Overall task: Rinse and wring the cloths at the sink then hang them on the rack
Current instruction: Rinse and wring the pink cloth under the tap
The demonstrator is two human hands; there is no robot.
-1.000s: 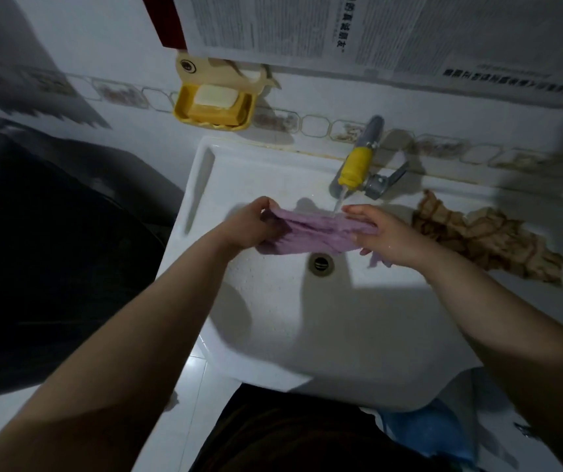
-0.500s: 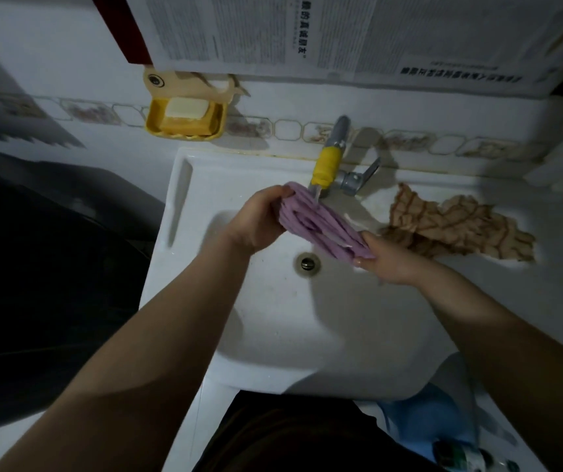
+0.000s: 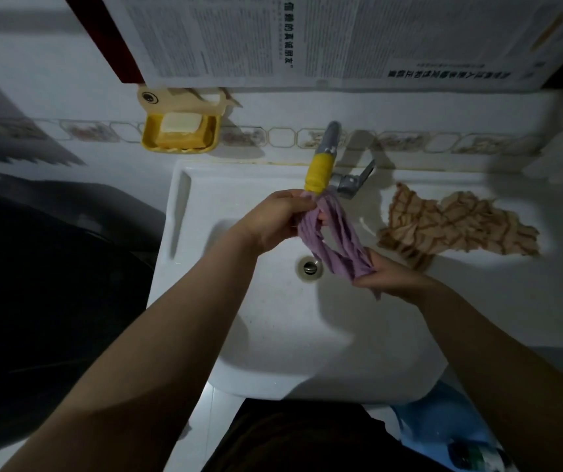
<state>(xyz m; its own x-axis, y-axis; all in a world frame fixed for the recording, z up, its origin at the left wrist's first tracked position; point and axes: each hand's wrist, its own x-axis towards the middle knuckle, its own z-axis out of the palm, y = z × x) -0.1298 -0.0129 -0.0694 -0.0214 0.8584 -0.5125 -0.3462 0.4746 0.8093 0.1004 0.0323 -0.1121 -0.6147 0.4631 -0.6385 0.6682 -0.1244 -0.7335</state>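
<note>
While both hands' grips clamp the purple cloth (image 3: 332,241) (apparently twisted), left hand (image 3: 275,223) sits higher than right hand (image 3: 387,275).

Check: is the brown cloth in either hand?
No, the brown cloth lies on the sink ledge; both hands grip the purple cloth.

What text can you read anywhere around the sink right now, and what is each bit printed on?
"信赖的真诚朋友" (best reading, its start cut off by the frame edge): headline running sideways on the newspaper on the wall above the sink.
Bold upside-down headline at the newspaper's lower right: too blurred to read.
Newspaper body columns: too small to read.
Soap dish, tap, purple cloth, brown cloth: no lettering visible.
</note>
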